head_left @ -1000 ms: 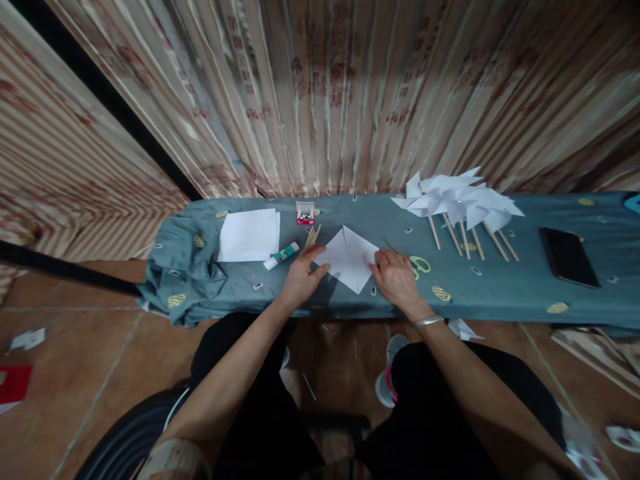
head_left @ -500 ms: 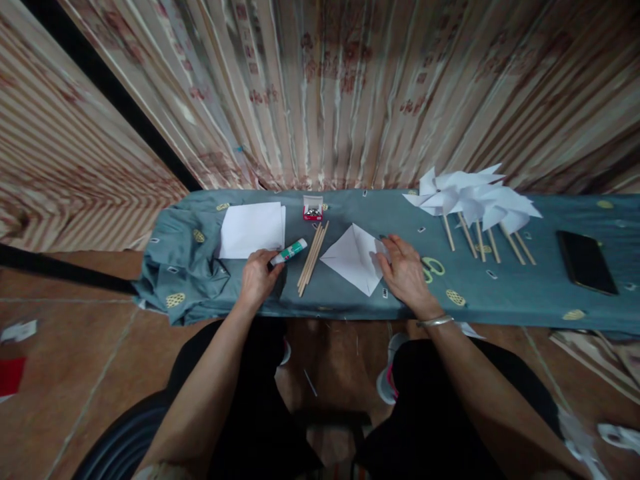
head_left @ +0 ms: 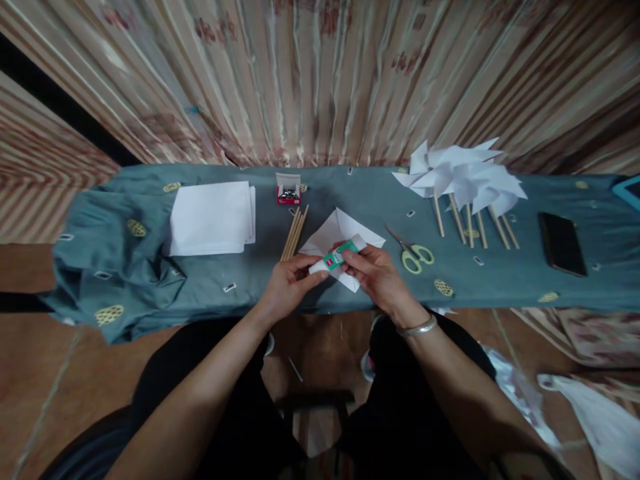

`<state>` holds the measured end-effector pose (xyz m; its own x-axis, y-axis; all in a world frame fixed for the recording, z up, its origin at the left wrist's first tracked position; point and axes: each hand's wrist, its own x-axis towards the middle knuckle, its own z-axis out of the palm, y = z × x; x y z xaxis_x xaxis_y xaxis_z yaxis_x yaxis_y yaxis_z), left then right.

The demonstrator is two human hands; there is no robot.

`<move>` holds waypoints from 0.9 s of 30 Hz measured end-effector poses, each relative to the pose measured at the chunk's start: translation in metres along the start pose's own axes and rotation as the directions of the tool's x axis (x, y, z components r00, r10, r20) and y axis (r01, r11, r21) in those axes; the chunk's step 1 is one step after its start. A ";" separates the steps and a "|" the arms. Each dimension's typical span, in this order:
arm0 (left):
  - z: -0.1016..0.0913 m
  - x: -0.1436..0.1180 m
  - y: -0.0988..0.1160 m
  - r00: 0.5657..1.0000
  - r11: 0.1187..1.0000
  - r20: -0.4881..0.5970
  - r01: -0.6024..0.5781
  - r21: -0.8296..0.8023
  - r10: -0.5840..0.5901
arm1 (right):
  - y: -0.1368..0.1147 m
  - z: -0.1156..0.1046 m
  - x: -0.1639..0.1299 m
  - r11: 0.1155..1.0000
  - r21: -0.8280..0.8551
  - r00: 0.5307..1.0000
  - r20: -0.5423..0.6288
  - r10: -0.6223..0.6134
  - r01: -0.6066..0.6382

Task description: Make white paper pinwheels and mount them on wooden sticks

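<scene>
A green and white glue stick [head_left: 334,259] is held between both hands above a creased white paper square [head_left: 334,228]. My left hand [head_left: 290,283] pinches its lower left end. Fingers and thumb of my right hand [head_left: 377,275] close round its upper right end. The paper lies flat on the cloth, its middle partly covered by the hands and the glue stick. Just left of it are several wooden sticks [head_left: 295,233], their lower ends close to my left hand. To the right of my right hand lie scissors [head_left: 411,257] with yellow-green handles.
A stack of white paper [head_left: 210,220] lies at the left, and a small red box of metal pins [head_left: 289,190] stands open at the back. Paper pinwheels [head_left: 465,177] on sticks and a black phone [head_left: 563,244] lie to the right. A pleated curtain [head_left: 320,87] hangs behind the cloth-covered table [head_left: 240,283].
My left hand has brought the glue stick rightward over the paper square. My right hand has left the paper's right edge and taken hold of the glue stick. The view has shifted, showing the scissors fully.
</scene>
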<state>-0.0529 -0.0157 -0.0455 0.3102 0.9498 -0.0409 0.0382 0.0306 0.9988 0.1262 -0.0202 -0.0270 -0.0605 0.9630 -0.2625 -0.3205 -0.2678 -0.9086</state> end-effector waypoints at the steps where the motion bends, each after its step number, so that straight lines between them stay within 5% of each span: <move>1: -0.001 0.001 -0.001 1.000 0.999 0.000 0.004 0.034 -0.004 | -0.002 -0.005 0.002 1.000 0.015 1.000 -0.020 -0.004 0.005; 6: -0.033 0.007 0.004 0.987 0.950 -0.159 0.033 0.311 0.017 | -0.019 -0.046 0.018 0.989 0.121 0.987 -0.151 -0.062 0.080; 9: -0.062 0.010 0.002 0.952 0.799 -0.291 0.099 0.593 0.098 | -0.023 -0.064 0.025 0.984 0.152 0.975 -0.216 -0.059 0.093; 12: -0.084 0.012 -0.007 0.956 0.600 -0.246 0.103 0.793 0.161 | -0.019 -0.069 0.028 0.995 0.064 0.967 -0.246 -0.060 0.078; 15: -0.092 0.012 -0.011 0.956 0.500 -0.177 0.039 0.865 0.233 | -0.013 -0.065 0.030 0.998 -0.015 0.966 -0.250 -0.063 0.062; 18: -0.078 0.013 -0.006 0.916 0.439 -0.127 -0.058 0.897 0.381 | -0.009 -0.060 0.031 0.995 -0.061 0.965 -0.249 -0.086 0.073; 21: -0.039 0.014 -0.003 0.863 0.392 0.044 -0.274 0.878 0.503 | -0.007 -0.058 0.033 0.987 -0.137 0.962 -0.245 -0.121 0.089; 24: 0.005 0.014 -0.010 0.870 0.357 0.299 -0.443 0.822 0.391 | -0.004 -0.057 0.033 0.956 -0.254 0.949 -0.237 -0.208 0.147; 27: 0.032 0.012 -0.021 0.894 0.346 0.343 -0.432 0.833 0.289 | -0.001 -0.053 0.033 0.914 -0.341 0.935 -0.196 -0.296 0.218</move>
<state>-0.0197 -0.0151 -0.0678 0.6142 0.7509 0.2429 0.6704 -0.6588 0.3414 0.1748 0.0102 -0.0518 0.2240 0.9738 -0.0399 0.0164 -0.0447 -0.9989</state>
